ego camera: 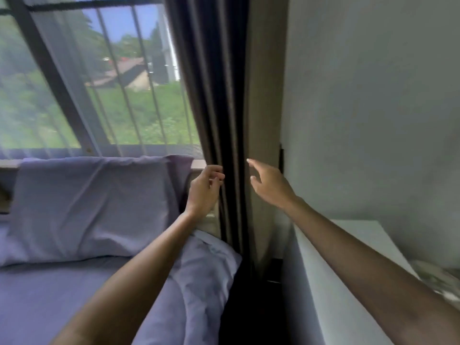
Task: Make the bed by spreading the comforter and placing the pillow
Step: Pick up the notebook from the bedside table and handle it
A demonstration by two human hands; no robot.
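In the head view, the left hand (205, 189) is curling its fingers loosely against the dark pleated curtain (219, 95), possibly pinching a fold; the right hand (270, 183) is reaching open-fingered, grasping nothing. The lavender rectangular pillow (92, 207) is leaning upright left of the left fingers, long axis sideways, above the lavender quilted comforter (194, 282); the left hand is nearer.

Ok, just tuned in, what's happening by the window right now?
The person is reaching with both arms toward the dark curtain beside the bed. The left hand is at the curtain's edge, fingers curled as if pinching a fold; the right hand is open, holding nothing. The pillow already leans at the head of the bed under the window, and the comforter lies bunched at the near corner.
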